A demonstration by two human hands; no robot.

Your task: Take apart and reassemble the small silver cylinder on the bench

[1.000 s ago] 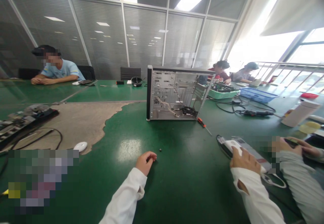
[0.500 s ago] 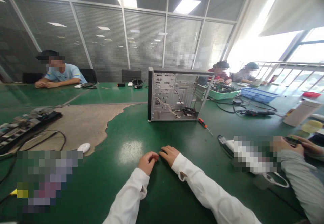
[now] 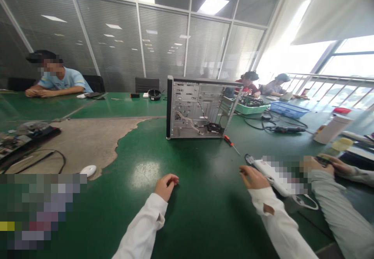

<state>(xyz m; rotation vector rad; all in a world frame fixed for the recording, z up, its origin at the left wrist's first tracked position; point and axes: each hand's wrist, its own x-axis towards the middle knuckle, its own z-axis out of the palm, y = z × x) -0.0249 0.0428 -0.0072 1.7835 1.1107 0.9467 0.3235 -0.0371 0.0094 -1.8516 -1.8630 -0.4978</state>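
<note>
My left hand (image 3: pixel 166 185) rests on the green table with its fingers loosely bent, and nothing is in it. Further right, my right hand (image 3: pixel 253 177) is held out over the table, empty, with its fingers apart. It is near a white power strip (image 3: pixel 266 170) and a screwdriver (image 3: pixel 229 141) with an orange and black handle. Beyond both hands stands an open computer case (image 3: pixel 201 107), upright. Loose cables (image 3: pixel 187 120) and a black fan (image 3: pixel 214 127) show inside it.
A co-worker's hands (image 3: pixel 320 165) hold a small dark object at the right. Behind are a green basket (image 3: pixel 253 109), a blue basket (image 3: pixel 289 109) and a white bottle (image 3: pixel 333 128). Circuit boards (image 3: pixel 26 134) lie left, near a white round object (image 3: pixel 88 171). The table covering is torn.
My right hand has moved away from my left hand, to the right toward the screwdriver and power strip. My left hand stays almost in place. The view has turned slightly right.
</note>
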